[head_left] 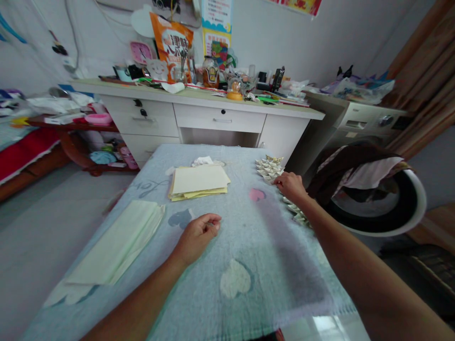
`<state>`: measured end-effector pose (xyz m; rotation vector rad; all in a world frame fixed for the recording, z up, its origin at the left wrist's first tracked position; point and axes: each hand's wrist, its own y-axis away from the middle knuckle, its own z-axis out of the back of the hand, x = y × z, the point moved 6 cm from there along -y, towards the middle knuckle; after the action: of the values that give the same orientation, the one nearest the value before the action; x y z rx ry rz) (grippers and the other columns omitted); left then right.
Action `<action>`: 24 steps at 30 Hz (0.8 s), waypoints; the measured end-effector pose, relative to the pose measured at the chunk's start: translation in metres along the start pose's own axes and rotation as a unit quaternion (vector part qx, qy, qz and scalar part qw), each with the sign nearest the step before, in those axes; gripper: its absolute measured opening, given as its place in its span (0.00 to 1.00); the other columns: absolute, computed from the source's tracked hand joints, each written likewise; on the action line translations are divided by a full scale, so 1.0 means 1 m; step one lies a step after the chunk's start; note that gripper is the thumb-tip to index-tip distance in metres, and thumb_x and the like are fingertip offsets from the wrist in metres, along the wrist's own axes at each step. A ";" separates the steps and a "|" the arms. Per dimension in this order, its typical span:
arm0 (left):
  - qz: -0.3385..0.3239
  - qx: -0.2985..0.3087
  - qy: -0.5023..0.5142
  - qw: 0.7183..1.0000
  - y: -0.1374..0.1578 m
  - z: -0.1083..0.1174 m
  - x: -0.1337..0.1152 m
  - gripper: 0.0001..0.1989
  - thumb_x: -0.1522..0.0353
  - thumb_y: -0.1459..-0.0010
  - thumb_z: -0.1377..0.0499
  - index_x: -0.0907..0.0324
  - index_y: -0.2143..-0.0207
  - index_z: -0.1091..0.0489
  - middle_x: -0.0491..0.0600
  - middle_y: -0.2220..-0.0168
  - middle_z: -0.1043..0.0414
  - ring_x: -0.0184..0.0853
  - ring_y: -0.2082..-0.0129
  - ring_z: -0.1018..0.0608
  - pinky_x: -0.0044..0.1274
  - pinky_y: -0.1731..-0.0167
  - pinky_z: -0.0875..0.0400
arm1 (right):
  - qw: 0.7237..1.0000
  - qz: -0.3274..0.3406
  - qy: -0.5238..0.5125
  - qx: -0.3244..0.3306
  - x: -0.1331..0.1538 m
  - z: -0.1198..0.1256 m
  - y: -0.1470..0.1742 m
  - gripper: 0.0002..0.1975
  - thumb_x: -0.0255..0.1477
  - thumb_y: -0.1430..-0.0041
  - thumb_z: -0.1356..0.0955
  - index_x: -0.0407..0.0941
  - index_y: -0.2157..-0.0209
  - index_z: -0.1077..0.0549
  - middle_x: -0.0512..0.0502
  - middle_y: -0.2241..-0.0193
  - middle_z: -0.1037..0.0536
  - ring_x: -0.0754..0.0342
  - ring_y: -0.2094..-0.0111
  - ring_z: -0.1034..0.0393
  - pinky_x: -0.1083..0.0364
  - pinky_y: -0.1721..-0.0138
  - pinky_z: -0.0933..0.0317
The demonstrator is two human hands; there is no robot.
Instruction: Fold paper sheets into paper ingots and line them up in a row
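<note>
My right hand (292, 187) reaches to the right edge of the cloth-covered table, its fingertips pinched at the near end of a cluster of small folded paper pieces (268, 168). A second group of folded pieces (296, 211) lies partly hidden behind my right wrist. My left hand (199, 237) rests low over the middle of the cloth (245, 246), its fingers curled against the thumb and nothing visible in them. Beyond it sits a stack of cream and yellow paper sheets (201, 179). Long pale green paper sheets (117, 241) lie along the table's left side.
Crumpled white tissue (203, 161) lies behind the stack. A white-drawered desk (220, 111) crowded with jars, a snack bag (172, 45) and a pink clock (140, 52) stands at the back. To the right, a washing machine's open door (419, 199) has clothes hanging out.
</note>
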<state>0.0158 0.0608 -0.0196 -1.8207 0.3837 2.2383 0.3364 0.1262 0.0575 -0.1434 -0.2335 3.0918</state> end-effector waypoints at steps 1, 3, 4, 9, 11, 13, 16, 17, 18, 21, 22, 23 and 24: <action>0.000 0.000 0.000 1.000 0.000 0.000 0.000 0.15 0.61 0.47 0.40 0.60 0.59 0.27 0.44 0.77 0.30 0.32 0.74 0.27 0.22 0.72 0.35 | 1.000 0.000 0.003 0.008 0.001 -0.003 -0.002 0.13 0.26 0.41 0.37 0.48 0.63 0.21 0.44 0.62 0.23 0.49 0.59 0.35 0.54 0.63 0.51; 0.000 0.003 -0.004 1.000 0.000 0.000 0.001 0.15 0.61 0.47 0.40 0.60 0.59 0.26 0.45 0.76 0.30 0.32 0.74 0.28 0.22 0.72 0.35 | 1.000 -0.005 0.008 0.019 0.002 -0.008 -0.004 0.13 0.25 0.42 0.38 0.48 0.63 0.21 0.44 0.61 0.23 0.49 0.58 0.34 0.53 0.62 0.51; -0.001 0.005 -0.008 1.000 0.000 0.000 0.001 0.15 0.61 0.47 0.40 0.60 0.59 0.26 0.45 0.76 0.30 0.32 0.74 0.28 0.22 0.72 0.36 | 1.000 -0.009 0.011 0.022 0.002 -0.011 -0.005 0.13 0.25 0.42 0.38 0.48 0.64 0.21 0.43 0.61 0.22 0.48 0.57 0.35 0.53 0.61 0.51; -0.008 0.016 -0.022 1.000 0.001 0.000 0.002 0.15 0.62 0.46 0.41 0.60 0.59 0.27 0.45 0.75 0.30 0.31 0.74 0.29 0.22 0.71 0.36 | 0.999 -0.028 0.021 0.038 -0.002 -0.017 -0.007 0.13 0.23 0.42 0.37 0.47 0.64 0.21 0.40 0.60 0.23 0.47 0.56 0.35 0.52 0.59 0.52; -0.009 0.022 -0.022 0.999 0.000 0.000 0.003 0.15 0.61 0.45 0.41 0.60 0.58 0.27 0.45 0.75 0.31 0.31 0.74 0.29 0.22 0.72 0.36 | 0.998 -0.033 0.024 0.041 -0.003 -0.018 -0.007 0.13 0.23 0.43 0.38 0.46 0.64 0.21 0.39 0.61 0.23 0.47 0.55 0.36 0.51 0.59 0.52; -0.011 0.027 -0.022 0.999 0.000 -0.001 0.004 0.16 0.61 0.45 0.41 0.61 0.58 0.27 0.45 0.74 0.31 0.31 0.74 0.29 0.22 0.72 0.36 | 0.998 -0.039 0.027 0.042 -0.002 -0.017 -0.006 0.13 0.24 0.43 0.38 0.45 0.65 0.21 0.38 0.61 0.23 0.46 0.55 0.36 0.50 0.59 0.52; -0.010 0.032 -0.026 0.999 -0.002 -0.001 0.006 0.16 0.61 0.45 0.42 0.61 0.59 0.28 0.44 0.75 0.32 0.31 0.74 0.30 0.22 0.71 0.36 | 0.997 -0.048 0.033 0.041 0.001 -0.018 -0.004 0.12 0.26 0.42 0.38 0.44 0.65 0.22 0.37 0.61 0.23 0.44 0.55 0.36 0.50 0.58 0.51; -0.008 0.034 -0.028 0.999 -0.002 -0.001 0.007 0.16 0.61 0.45 0.42 0.61 0.59 0.28 0.44 0.75 0.32 0.30 0.74 0.30 0.21 0.71 0.36 | 0.997 -0.050 0.034 0.040 0.003 -0.018 -0.003 0.12 0.26 0.42 0.38 0.44 0.64 0.22 0.37 0.60 0.24 0.44 0.55 0.36 0.49 0.58 0.51; -0.008 0.035 -0.029 0.999 -0.002 -0.001 0.007 0.15 0.61 0.45 0.42 0.61 0.59 0.28 0.44 0.75 0.33 0.30 0.74 0.30 0.21 0.71 0.37 | 0.997 -0.050 0.035 0.039 0.005 -0.019 -0.002 0.12 0.26 0.42 0.38 0.44 0.64 0.22 0.37 0.60 0.24 0.44 0.55 0.36 0.49 0.58 0.51; -0.011 0.037 -0.034 0.999 -0.002 0.000 0.007 0.15 0.61 0.45 0.42 0.61 0.58 0.28 0.44 0.74 0.32 0.31 0.73 0.30 0.22 0.71 0.36 | 0.997 -0.047 0.035 0.041 0.012 -0.021 0.003 0.12 0.26 0.43 0.38 0.45 0.63 0.23 0.39 0.59 0.25 0.44 0.55 0.36 0.49 0.57 0.50; -0.011 0.037 -0.036 0.999 -0.002 0.000 0.008 0.15 0.61 0.45 0.42 0.61 0.58 0.28 0.44 0.74 0.32 0.31 0.73 0.30 0.22 0.71 0.36 | 0.997 -0.047 0.034 0.041 0.014 -0.021 0.004 0.12 0.26 0.44 0.37 0.45 0.62 0.24 0.39 0.59 0.25 0.44 0.55 0.37 0.49 0.57 0.50; -0.010 0.037 -0.038 0.999 -0.002 0.000 0.008 0.15 0.61 0.45 0.42 0.61 0.58 0.28 0.44 0.74 0.32 0.31 0.73 0.30 0.22 0.71 0.37 | 0.997 -0.049 0.034 0.040 0.015 -0.021 0.006 0.12 0.25 0.45 0.37 0.45 0.61 0.24 0.39 0.58 0.25 0.44 0.55 0.37 0.49 0.57 0.50; -0.009 0.037 -0.040 0.998 -0.001 0.000 0.008 0.15 0.61 0.45 0.42 0.61 0.58 0.28 0.44 0.75 0.33 0.31 0.73 0.30 0.22 0.71 0.37 | 0.997 -0.051 0.034 0.038 0.015 -0.021 0.007 0.12 0.25 0.45 0.37 0.45 0.60 0.25 0.39 0.58 0.25 0.44 0.54 0.37 0.49 0.56 0.50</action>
<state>0.0143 0.0624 -0.0272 -1.6855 0.4277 2.2463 0.3230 0.1234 0.0342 -0.2265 -0.1157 2.9830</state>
